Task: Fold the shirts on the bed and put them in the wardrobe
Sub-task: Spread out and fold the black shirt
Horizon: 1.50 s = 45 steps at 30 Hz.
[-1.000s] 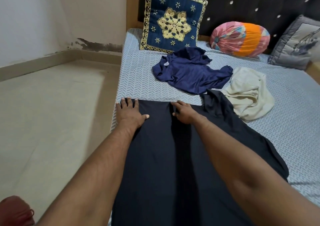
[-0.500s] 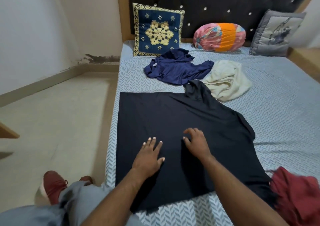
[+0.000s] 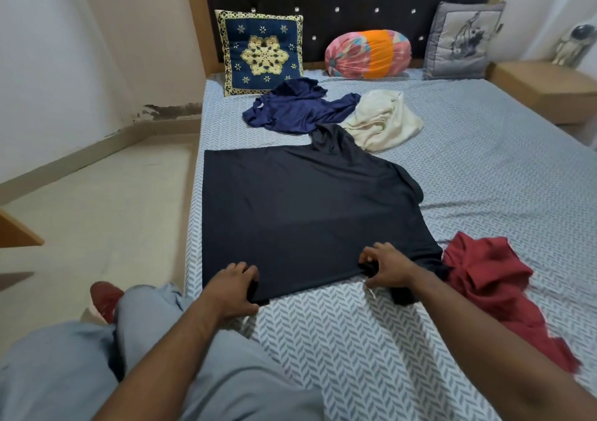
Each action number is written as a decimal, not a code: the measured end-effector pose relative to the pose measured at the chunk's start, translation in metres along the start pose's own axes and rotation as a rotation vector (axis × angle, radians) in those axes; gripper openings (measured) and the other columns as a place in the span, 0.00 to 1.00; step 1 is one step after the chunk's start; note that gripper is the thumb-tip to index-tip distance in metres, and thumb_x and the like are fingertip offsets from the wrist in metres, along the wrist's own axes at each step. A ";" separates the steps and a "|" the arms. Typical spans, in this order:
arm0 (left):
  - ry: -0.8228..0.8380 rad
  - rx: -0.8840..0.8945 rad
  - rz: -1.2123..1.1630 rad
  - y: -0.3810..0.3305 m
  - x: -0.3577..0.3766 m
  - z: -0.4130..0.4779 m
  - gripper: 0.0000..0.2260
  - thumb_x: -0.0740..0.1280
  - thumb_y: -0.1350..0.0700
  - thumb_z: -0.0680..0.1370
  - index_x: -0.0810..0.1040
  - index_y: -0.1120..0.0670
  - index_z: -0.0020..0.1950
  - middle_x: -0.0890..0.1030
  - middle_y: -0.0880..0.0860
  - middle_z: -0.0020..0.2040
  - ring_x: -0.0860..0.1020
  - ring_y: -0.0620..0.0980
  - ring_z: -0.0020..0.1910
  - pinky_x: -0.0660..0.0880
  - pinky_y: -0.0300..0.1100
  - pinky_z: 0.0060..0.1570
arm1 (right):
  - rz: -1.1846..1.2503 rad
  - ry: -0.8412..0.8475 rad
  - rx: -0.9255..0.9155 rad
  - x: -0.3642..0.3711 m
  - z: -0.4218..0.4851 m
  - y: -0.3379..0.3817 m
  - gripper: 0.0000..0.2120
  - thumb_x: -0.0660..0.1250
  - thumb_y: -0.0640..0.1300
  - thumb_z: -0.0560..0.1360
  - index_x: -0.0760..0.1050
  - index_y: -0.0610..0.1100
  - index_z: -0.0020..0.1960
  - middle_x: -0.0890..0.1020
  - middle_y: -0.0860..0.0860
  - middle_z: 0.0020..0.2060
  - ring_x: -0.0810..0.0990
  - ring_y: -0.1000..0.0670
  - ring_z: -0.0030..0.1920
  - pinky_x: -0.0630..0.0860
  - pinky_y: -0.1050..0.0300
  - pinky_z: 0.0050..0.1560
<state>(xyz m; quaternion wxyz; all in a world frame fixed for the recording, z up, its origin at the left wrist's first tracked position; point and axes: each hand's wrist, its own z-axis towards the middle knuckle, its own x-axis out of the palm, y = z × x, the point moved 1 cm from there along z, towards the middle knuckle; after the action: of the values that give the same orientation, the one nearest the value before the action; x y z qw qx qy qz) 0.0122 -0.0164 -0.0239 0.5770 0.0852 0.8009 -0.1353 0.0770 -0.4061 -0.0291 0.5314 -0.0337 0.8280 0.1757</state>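
black shirt (image 3: 307, 201) flat on bed (image 3: 484, 149), body spreading away toward headboard, near edge right at both hands. looks sideways to me: hem by left bed edge, sleeves off right, so long axis runs left-right. left hand (image 3: 231, 288) on near-left corner, fingers (image 3: 248, 270) curled round fabric. right hand (image 3: 389, 267) further along same edge, pinching small bunch of cloth. guess: lift edge, fold away. wardrobe not in shot.

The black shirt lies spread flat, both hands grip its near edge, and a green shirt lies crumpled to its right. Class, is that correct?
No. The head view shows the crumpled shirt right of the black shirt is red, not green; the rest holds.
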 end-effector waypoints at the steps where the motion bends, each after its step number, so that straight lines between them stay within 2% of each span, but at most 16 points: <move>1: 0.013 -0.008 0.024 0.002 0.000 -0.003 0.24 0.67 0.41 0.65 0.69 0.48 0.58 0.72 0.49 0.53 0.72 0.52 0.54 0.73 0.46 0.53 | -0.049 0.007 -0.001 -0.001 -0.002 0.000 0.26 0.73 0.60 0.60 0.72 0.56 0.56 0.71 0.54 0.48 0.69 0.49 0.52 0.72 0.52 0.54; 5: 0.069 -0.117 0.134 0.008 0.005 -0.017 0.21 0.65 0.52 0.74 0.66 0.53 0.66 0.72 0.53 0.59 0.72 0.55 0.59 0.73 0.48 0.55 | -0.172 -0.112 0.051 0.003 -0.014 0.000 0.17 0.70 0.50 0.66 0.73 0.55 0.54 0.72 0.53 0.49 0.70 0.48 0.54 0.67 0.54 0.47; 7: 0.087 -0.168 0.154 0.012 0.005 -0.019 0.19 0.62 0.56 0.76 0.66 0.54 0.67 0.72 0.55 0.61 0.72 0.55 0.61 0.72 0.49 0.57 | -0.226 -0.172 0.102 0.005 -0.017 0.000 0.14 0.69 0.47 0.68 0.73 0.54 0.53 0.73 0.53 0.50 0.71 0.47 0.56 0.65 0.54 0.46; 10: 0.128 -0.205 0.105 0.021 0.004 -0.018 0.15 0.62 0.54 0.77 0.71 0.54 0.63 0.73 0.55 0.60 0.74 0.55 0.60 0.73 0.49 0.57 | -0.234 -0.145 0.158 0.006 -0.020 -0.002 0.12 0.67 0.44 0.70 0.75 0.54 0.53 0.76 0.53 0.51 0.74 0.47 0.57 0.64 0.54 0.46; 13: 0.192 -0.200 0.038 0.028 -0.001 -0.014 0.12 0.64 0.53 0.74 0.76 0.54 0.56 0.77 0.55 0.58 0.77 0.55 0.57 0.75 0.47 0.56 | -0.113 -0.252 0.222 0.001 -0.021 -0.007 0.10 0.65 0.44 0.67 0.79 0.53 0.47 0.81 0.54 0.48 0.79 0.46 0.53 0.71 0.53 0.47; 15: 0.229 -0.234 -0.071 0.036 -0.010 -0.011 0.08 0.64 0.56 0.71 0.79 0.52 0.49 0.81 0.54 0.54 0.79 0.54 0.53 0.75 0.43 0.53 | -0.041 -0.299 0.255 -0.007 -0.017 -0.007 0.08 0.63 0.45 0.67 0.79 0.50 0.44 0.82 0.53 0.44 0.81 0.45 0.48 0.73 0.55 0.42; 18: 0.130 -0.303 -0.333 0.061 -0.030 0.001 0.06 0.66 0.60 0.69 0.80 0.50 0.40 0.83 0.51 0.46 0.80 0.50 0.47 0.75 0.38 0.47 | 0.035 -0.386 0.293 -0.030 0.000 -0.003 0.05 0.62 0.44 0.70 0.77 0.49 0.41 0.82 0.52 0.43 0.81 0.44 0.45 0.71 0.56 0.40; 22: -0.105 -0.380 -0.627 0.094 -0.055 0.025 0.12 0.70 0.64 0.70 0.79 0.46 0.36 0.82 0.48 0.39 0.80 0.48 0.43 0.71 0.37 0.42 | 0.062 -0.438 0.320 -0.064 0.039 0.004 0.07 0.61 0.44 0.73 0.77 0.50 0.43 0.82 0.49 0.47 0.80 0.42 0.48 0.75 0.51 0.45; 26: -0.311 -0.500 -0.768 0.112 -0.061 0.054 0.09 0.70 0.65 0.71 0.81 0.50 0.43 0.82 0.49 0.42 0.79 0.50 0.46 0.72 0.39 0.47 | 0.065 -0.390 0.377 -0.088 0.082 0.012 0.07 0.60 0.44 0.71 0.76 0.51 0.43 0.82 0.50 0.48 0.80 0.43 0.48 0.75 0.52 0.46; 29: -0.373 -0.559 -0.811 0.119 -0.061 0.072 0.09 0.70 0.63 0.72 0.80 0.52 0.49 0.81 0.52 0.46 0.78 0.53 0.47 0.72 0.41 0.50 | 0.065 -0.362 0.411 -0.098 0.107 0.018 0.07 0.60 0.43 0.71 0.76 0.52 0.44 0.81 0.49 0.49 0.79 0.43 0.50 0.73 0.52 0.47; 33: -0.415 -0.591 -0.867 0.131 -0.058 0.092 0.10 0.69 0.62 0.73 0.78 0.51 0.52 0.81 0.54 0.49 0.78 0.54 0.50 0.73 0.43 0.51 | 0.034 -0.362 0.436 -0.104 0.133 0.027 0.09 0.60 0.42 0.73 0.78 0.50 0.47 0.81 0.48 0.51 0.79 0.42 0.52 0.70 0.53 0.46; 36: -0.442 -0.619 -0.859 0.138 -0.059 0.102 0.11 0.70 0.62 0.74 0.77 0.52 0.54 0.82 0.56 0.49 0.79 0.56 0.50 0.73 0.42 0.50 | 0.027 -0.356 0.435 -0.106 0.150 0.029 0.10 0.60 0.42 0.74 0.78 0.50 0.49 0.81 0.47 0.52 0.80 0.42 0.53 0.73 0.52 0.48; 39: -0.439 -0.641 -0.815 0.141 -0.058 0.107 0.14 0.69 0.62 0.74 0.76 0.52 0.59 0.82 0.57 0.51 0.79 0.58 0.52 0.73 0.44 0.51 | 0.048 -0.345 0.443 -0.104 0.160 0.028 0.11 0.61 0.43 0.75 0.78 0.50 0.55 0.79 0.45 0.56 0.78 0.41 0.57 0.75 0.48 0.54; 42: -0.352 -0.591 -0.449 0.128 -0.056 0.108 0.23 0.68 0.58 0.74 0.69 0.53 0.69 0.76 0.59 0.60 0.74 0.61 0.58 0.72 0.52 0.56 | 0.070 -0.370 0.449 -0.099 0.160 0.026 0.16 0.64 0.53 0.76 0.72 0.48 0.61 0.74 0.42 0.60 0.73 0.38 0.62 0.73 0.43 0.58; 44: -0.372 -0.477 -0.224 0.104 -0.054 0.109 0.27 0.70 0.54 0.73 0.68 0.54 0.71 0.71 0.60 0.61 0.71 0.60 0.58 0.72 0.54 0.56 | 0.093 -0.489 0.411 -0.095 0.148 0.028 0.20 0.67 0.60 0.72 0.71 0.49 0.58 0.74 0.44 0.56 0.74 0.40 0.59 0.74 0.43 0.55; 45: -0.381 -0.397 -0.191 0.089 -0.054 0.111 0.27 0.70 0.51 0.73 0.69 0.54 0.70 0.71 0.59 0.60 0.70 0.59 0.57 0.72 0.53 0.55 | 0.103 -0.547 0.382 -0.093 0.138 0.028 0.21 0.69 0.62 0.70 0.70 0.49 0.54 0.74 0.46 0.52 0.75 0.41 0.55 0.75 0.44 0.52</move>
<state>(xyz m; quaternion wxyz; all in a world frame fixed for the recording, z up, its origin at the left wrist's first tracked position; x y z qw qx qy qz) 0.1555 0.0338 -0.0166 0.7073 -0.1319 0.6931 -0.0433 0.2302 -0.3464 0.0091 0.7209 0.1567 0.6735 0.0465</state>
